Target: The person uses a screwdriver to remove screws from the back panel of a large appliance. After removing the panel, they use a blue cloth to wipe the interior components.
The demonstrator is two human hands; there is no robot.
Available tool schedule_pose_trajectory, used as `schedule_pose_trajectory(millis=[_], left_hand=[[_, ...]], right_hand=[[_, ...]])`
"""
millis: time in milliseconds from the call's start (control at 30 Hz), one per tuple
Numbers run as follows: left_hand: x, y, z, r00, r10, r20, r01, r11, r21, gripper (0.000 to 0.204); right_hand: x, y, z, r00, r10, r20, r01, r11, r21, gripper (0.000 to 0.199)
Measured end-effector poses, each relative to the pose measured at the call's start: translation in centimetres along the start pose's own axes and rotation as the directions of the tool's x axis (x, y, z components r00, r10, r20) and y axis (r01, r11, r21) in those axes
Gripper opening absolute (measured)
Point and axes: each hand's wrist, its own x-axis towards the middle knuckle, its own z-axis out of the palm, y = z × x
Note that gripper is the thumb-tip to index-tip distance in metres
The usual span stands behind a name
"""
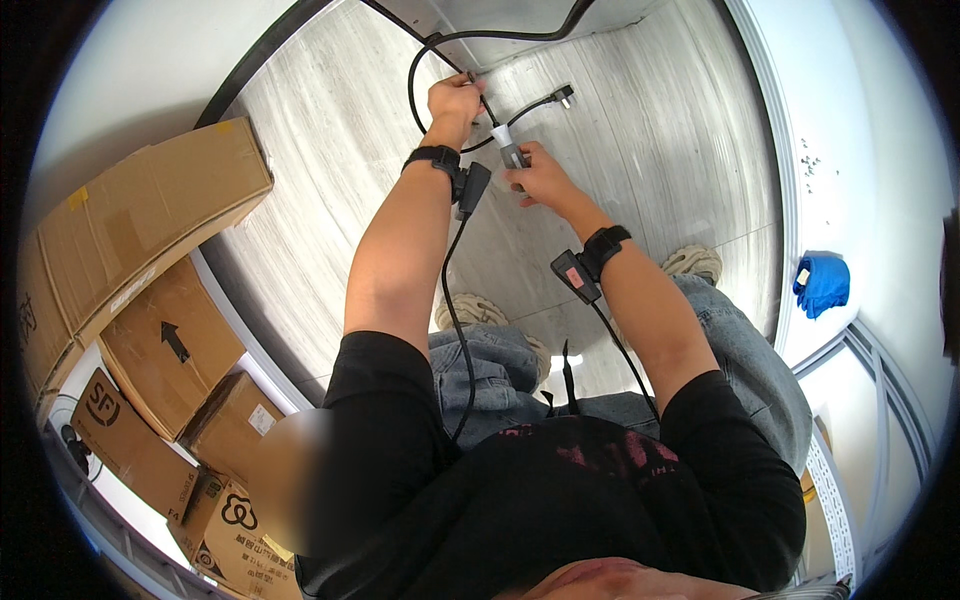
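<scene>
In my right hand (543, 175) is a screwdriver (511, 150) with a grey and white handle, fingers wrapped round it. Its thin dark shaft slants up and away toward my left hand (456, 100). The left fingers are pinched together at the dark lower edge of a pale metal panel (520, 35); what lies between them is too small to make out. A thick black power cable (413, 90) loops round my left hand and passes behind the screwdriver. Its black plug (563, 96) lies on the floor, right of the screwdriver's shaft.
Several cardboard boxes (150, 220) are stacked at the left. Pale wood-look floor (640, 150) lies under my hands and shoes. A blue cloth-like bundle (822, 284) is at the right, by the white wall. Black strapped devices with thin cables are on both wrists.
</scene>
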Motion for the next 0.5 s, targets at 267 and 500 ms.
schedule_pose_trajectory(millis=[267, 500], left_hand=[[0.5, -0.4, -0.1, 1.0, 0.004, 0.019, -0.002, 0.997, -0.079, 0.015], [-0.5, 0.4, -0.2, 0.997, -0.013, 0.07, 0.025, 0.986, -0.166, 0.017]], right_hand=[[0.4, 0.7, -0.3, 0.994, -0.102, -0.029, 0.097, 0.986, -0.138, 0.048], [1.6, 2.6, -0.1, 0.961, -0.208, -0.18, 0.148, 0.943, -0.298, 0.053]])
